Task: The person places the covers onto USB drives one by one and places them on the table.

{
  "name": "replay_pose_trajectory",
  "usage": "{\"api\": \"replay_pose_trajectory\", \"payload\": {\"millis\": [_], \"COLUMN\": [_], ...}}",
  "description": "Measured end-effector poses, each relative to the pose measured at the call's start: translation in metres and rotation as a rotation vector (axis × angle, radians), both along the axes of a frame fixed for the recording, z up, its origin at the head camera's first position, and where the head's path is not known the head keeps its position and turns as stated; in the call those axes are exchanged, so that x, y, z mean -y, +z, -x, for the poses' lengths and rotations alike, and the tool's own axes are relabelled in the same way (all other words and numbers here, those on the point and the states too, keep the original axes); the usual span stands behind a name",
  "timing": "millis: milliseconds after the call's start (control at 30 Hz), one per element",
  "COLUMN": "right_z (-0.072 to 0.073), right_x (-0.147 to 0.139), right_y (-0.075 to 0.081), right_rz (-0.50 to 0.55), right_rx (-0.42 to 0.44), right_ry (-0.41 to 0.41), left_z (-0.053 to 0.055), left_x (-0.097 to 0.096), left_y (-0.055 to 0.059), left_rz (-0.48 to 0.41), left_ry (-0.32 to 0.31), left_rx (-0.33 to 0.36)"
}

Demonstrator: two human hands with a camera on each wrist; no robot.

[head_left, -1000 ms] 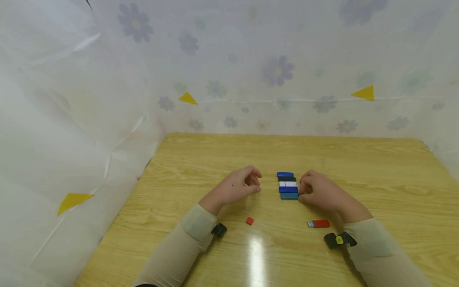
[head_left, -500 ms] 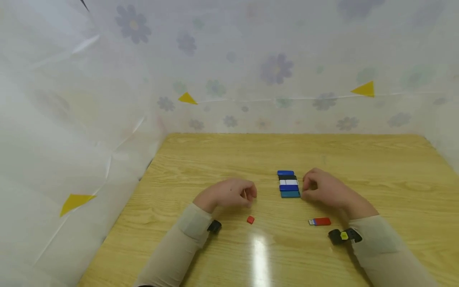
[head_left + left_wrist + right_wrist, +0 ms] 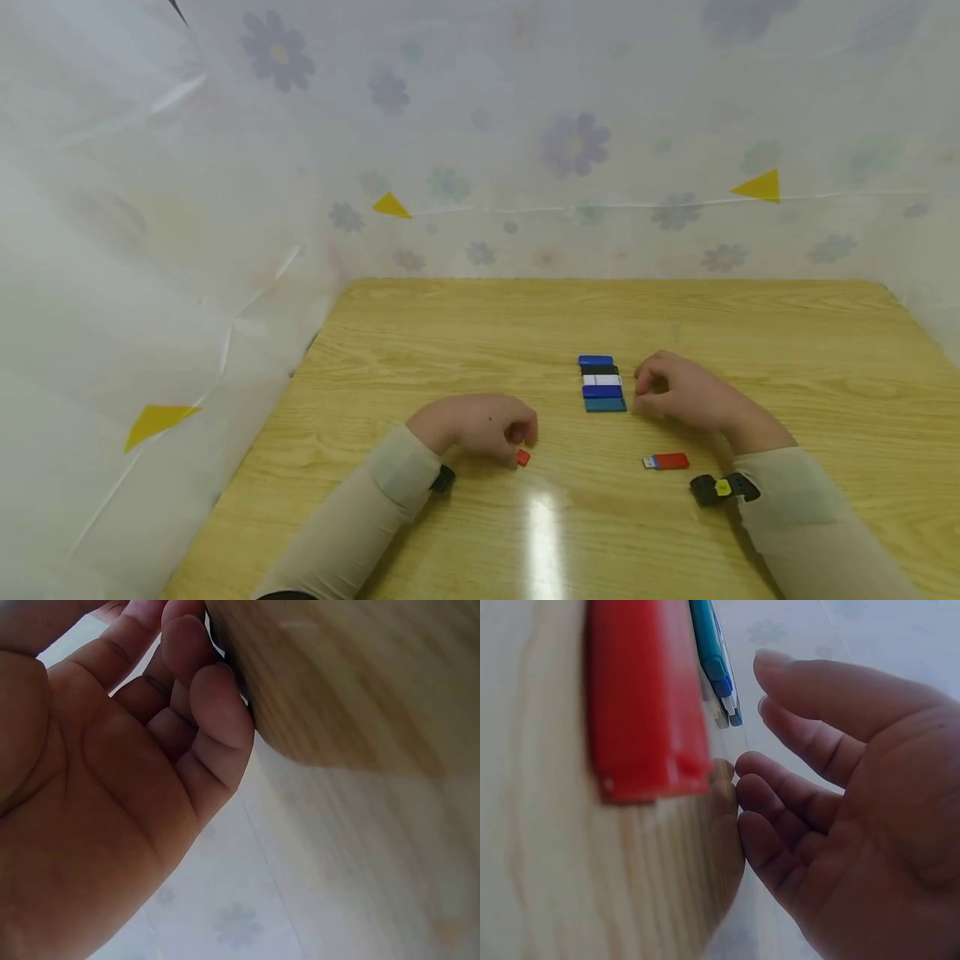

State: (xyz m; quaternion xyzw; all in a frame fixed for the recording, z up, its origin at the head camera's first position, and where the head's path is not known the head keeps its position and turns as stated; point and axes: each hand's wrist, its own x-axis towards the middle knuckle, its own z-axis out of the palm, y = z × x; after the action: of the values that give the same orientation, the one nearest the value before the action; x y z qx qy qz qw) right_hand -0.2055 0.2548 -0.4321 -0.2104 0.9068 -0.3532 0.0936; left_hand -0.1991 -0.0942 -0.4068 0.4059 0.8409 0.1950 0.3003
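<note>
A small red cap (image 3: 523, 457) lies on the table, with my left hand (image 3: 480, 427) right above and beside it. The thumb is at the cap's left edge, and the index finger is bent over it from the far side. In the left wrist view the curled fingers (image 3: 219, 705) are low over the wood, and the cap is hidden. My right hand (image 3: 686, 396) rests on the table with loosely bent fingers, holding nothing, just right of a row of several USB sticks (image 3: 602, 380). Nearer me lies a red USB stick (image 3: 670, 462), its metal plug bare and pointing left.
The sticks in the row lie side by side, in blue, black, white and teal. The wooden table (image 3: 420, 333) ends at a flowered white sheet (image 3: 480, 150) at the back. Another white sheet hangs at the left.
My left hand has come down toward me from beside the row to the red cap. The right hand has drawn slightly right, off the row's end. The USB sticks lie as before.
</note>
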Motion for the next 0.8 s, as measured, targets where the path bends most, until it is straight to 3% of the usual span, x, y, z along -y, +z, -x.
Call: {"api": "replay_pose_trajectory", "payload": {"millis": [500,667,800], "right_z": [-0.0003,-0.0027,-0.0046], "right_x": [-0.0012,-0.0018,-0.0026], "right_y": [-0.0026,-0.0030,-0.0020], "right_rz": [0.021,0.017,0.013], "right_rx": [0.000,0.020,0.029], "right_ry": [0.004,-0.003,-0.006], "left_z": [-0.0045,-0.0050,-0.0043], "left_x": [-0.0055,-0.0072,-0.0089], "left_y": [-0.0009,-0.0023,-0.0040], "left_rz": [0.058,0.035,0.003], "left_ry": [-0.085,-0.074,-0.011], "left_rx": [-0.148,-0.148,-0.133]}}
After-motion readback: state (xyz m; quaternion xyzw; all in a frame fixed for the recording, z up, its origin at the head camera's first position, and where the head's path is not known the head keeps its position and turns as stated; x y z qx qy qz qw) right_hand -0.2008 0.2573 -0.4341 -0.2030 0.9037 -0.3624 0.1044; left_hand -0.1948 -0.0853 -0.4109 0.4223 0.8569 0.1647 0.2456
